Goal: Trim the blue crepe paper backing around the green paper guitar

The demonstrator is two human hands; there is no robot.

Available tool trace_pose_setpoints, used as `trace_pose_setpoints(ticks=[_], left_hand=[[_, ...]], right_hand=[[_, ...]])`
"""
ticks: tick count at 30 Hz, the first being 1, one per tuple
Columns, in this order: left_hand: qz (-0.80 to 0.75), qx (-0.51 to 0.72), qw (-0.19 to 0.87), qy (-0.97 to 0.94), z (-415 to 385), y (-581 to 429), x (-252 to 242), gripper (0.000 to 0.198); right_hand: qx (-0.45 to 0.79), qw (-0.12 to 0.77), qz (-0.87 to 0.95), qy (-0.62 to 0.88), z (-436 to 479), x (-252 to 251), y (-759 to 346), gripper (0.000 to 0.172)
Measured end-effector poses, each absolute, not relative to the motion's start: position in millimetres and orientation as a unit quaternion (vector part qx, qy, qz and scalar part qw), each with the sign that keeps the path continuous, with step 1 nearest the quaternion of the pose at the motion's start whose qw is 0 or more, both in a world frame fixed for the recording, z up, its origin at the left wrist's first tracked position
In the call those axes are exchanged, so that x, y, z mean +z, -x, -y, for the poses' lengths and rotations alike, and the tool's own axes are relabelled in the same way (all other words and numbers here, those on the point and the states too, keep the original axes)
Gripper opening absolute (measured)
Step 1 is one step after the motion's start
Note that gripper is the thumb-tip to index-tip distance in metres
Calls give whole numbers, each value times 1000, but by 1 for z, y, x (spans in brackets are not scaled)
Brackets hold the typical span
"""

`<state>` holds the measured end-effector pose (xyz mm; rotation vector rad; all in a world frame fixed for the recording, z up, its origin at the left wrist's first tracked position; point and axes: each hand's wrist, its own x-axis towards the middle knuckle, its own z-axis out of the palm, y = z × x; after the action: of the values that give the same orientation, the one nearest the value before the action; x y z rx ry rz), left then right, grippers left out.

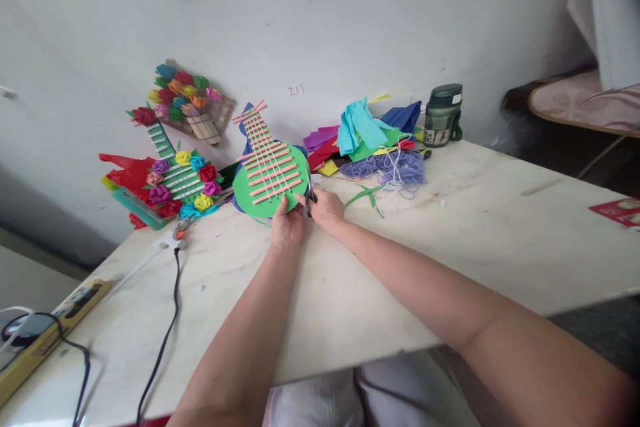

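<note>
My left hand (287, 225) grips the lower edge of a green paper lute (245, 195), thumb on its front. Pink rolled-paper strips cross the lute's face, and white strings run down over them. It stands tilted up, with blue paper behind its edge. My right hand (325, 209) is closed around a pair of scissors (309, 205) at the lute's lower right edge. The blades point upward along that edge; whether they are touching the paper I cannot tell. Narrow green paper scraps (367, 195) lie just right of my right hand.
At the left leans a lute decorated with paper roses (183, 180), below a paper flower bouquet (185, 97). Coloured crepe paper (363, 127) and purple yarn (383, 167) are heaped along the wall near a dark green bottle (443, 117). A power strip (55, 330), black cable (167, 340) and glue gun (176, 235) occupy the left side.
</note>
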<state>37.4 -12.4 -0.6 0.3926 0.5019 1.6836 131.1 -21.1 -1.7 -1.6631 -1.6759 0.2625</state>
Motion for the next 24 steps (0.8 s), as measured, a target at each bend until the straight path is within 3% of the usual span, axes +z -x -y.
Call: trace_pose_setpoints(ticks=[24], left_hand=[[-200, 727, 629, -188, 11, -35, -5, 36]], right_hand=[[95, 372, 653, 652, 17, 2, -145, 51]])
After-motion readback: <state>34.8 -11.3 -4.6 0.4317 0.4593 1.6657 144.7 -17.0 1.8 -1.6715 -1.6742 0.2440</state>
